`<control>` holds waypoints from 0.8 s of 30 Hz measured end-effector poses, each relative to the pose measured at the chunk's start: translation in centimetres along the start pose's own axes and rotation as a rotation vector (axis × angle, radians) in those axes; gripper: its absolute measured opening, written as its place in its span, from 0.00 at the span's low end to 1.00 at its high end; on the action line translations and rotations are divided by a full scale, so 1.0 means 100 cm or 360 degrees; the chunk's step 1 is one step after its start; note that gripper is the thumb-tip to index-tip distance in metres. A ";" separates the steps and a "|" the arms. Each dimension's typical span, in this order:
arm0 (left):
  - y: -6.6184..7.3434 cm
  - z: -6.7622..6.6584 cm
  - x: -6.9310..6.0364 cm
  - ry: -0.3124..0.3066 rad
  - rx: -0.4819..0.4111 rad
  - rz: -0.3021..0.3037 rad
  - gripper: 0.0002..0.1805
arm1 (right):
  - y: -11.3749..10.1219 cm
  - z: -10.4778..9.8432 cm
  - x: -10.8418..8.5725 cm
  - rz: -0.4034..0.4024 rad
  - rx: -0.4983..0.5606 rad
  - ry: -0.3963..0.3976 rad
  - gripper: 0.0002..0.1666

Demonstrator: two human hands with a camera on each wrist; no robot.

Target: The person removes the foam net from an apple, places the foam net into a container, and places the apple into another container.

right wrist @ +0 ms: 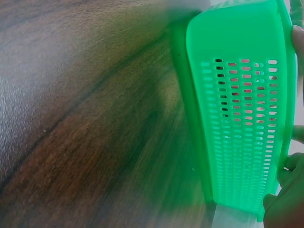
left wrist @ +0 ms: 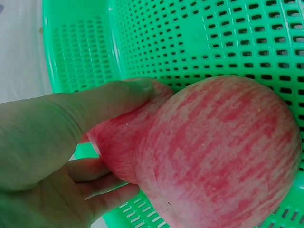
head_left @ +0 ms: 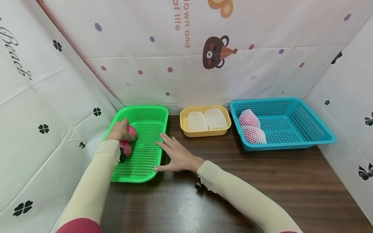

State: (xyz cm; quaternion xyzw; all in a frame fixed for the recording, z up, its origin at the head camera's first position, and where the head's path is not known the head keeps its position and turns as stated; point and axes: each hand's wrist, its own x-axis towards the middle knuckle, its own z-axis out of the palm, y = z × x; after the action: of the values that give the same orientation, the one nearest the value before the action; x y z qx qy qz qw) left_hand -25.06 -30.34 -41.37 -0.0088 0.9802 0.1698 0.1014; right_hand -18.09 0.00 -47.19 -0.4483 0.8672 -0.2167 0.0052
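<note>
Inside the green basket point(head_left: 145, 177), at its left side, my left hand point(head_left: 118, 130) grips the farther red apple point(head_left: 132, 132). In the left wrist view the thumb and fingers of my left hand point(left wrist: 61, 137) lie round that apple point(left wrist: 121, 142), and a nearer apple point(left wrist: 221, 152) touches it. The nearer apple point(head_left: 126, 148) also shows in the head view. My right hand point(head_left: 178, 157) has its fingers spread, with the fingertips and thumb touching the basket's right rim. In the right wrist view the fingers point(right wrist: 289, 183) rest along the rim of the basket point(right wrist: 237, 38).
A yellow basket point(head_left: 207, 133) with two white foam nets point(head_left: 215, 118) stands at the back middle. Right of it is a blue basket point(head_left: 317, 141) holding two net-wrapped apples point(head_left: 253, 135) at its left end. Patterned cloth walls point(head_left: 180, 81) enclose the wooden table point(head_left: 163, 207).
</note>
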 end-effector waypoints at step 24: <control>0.004 0.001 -0.005 0.0048 0.0050 0.0020 0.40 | 0.000 0.002 0.000 -0.0008 -0.0024 0.0017 0.62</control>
State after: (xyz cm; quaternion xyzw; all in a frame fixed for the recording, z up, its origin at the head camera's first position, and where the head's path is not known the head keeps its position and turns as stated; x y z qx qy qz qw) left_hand -24.56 -29.97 -41.28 -0.0035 0.9842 0.1548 0.0855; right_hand -18.11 -0.07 -47.34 -0.4494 0.8676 -0.2126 -0.0032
